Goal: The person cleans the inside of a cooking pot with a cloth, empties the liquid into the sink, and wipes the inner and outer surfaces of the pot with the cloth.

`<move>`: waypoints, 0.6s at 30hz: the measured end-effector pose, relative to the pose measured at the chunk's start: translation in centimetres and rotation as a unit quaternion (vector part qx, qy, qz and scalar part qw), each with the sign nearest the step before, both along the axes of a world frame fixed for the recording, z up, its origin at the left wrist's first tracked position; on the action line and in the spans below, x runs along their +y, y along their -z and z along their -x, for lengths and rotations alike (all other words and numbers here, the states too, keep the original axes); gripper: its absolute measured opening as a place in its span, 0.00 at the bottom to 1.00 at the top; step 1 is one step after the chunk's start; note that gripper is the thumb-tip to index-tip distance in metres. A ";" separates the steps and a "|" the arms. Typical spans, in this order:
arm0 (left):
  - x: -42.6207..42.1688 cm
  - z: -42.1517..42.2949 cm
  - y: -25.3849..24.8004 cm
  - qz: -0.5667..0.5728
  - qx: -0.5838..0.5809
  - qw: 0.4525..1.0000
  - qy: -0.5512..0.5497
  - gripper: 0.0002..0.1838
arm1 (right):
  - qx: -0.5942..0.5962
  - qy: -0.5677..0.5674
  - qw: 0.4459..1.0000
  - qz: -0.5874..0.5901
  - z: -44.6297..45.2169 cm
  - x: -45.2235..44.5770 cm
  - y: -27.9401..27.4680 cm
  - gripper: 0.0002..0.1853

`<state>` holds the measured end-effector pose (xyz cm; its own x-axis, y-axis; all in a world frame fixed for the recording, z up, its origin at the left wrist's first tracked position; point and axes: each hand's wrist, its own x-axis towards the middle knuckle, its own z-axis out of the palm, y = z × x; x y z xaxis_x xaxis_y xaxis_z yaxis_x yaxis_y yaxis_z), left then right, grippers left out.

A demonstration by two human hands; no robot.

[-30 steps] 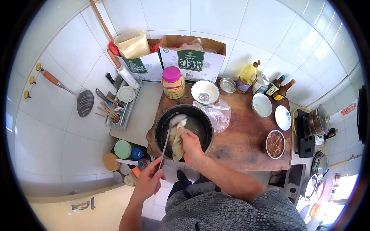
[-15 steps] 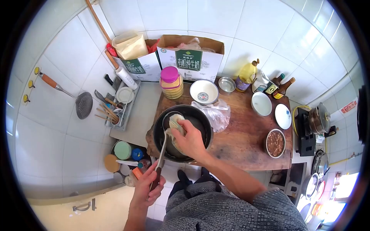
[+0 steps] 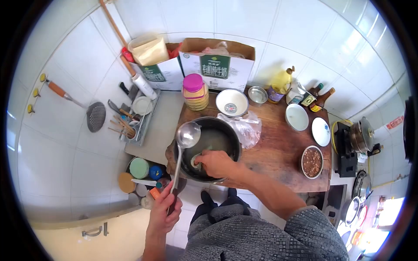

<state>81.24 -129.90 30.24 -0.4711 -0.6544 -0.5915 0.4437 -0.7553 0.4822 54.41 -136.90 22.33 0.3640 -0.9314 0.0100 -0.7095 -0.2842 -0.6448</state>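
My left hand [image 3: 163,212] is wrapped round the dark handle of a metal ladle [image 3: 188,135]. The ladle's bowl is raised over the left part of a large dark pot [image 3: 235,135], its shiny inside facing up. Down inside the pot, my right hand [image 3: 214,164] is closed on a pale, crumpled cloth [image 3: 195,162], most of it hidden under the fingers. Some cloudy liquid seems to lie in the bottom of the pot.
Behind the pot stand a jar with a pink lid [image 3: 194,92], a white bowl [image 3: 231,103] and a plastic bag [image 3: 247,130]. On the wooden table's right sit a bowl of beans in brown liquid [image 3: 311,162], a pale bowl [image 3: 297,117] and a white plate [image 3: 321,132].
The ladle's bowl has come up out of the pot, away from the cloth. My right hand has moved lower in the pot with the cloth bunched in it.
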 end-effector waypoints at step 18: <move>-1.7 24.1 -0.1 0.123 -0.012 0.887 0.445 0.19 | 0.024 0.121 0.980 0.159 -3.8 5.8 1.2 0.17</move>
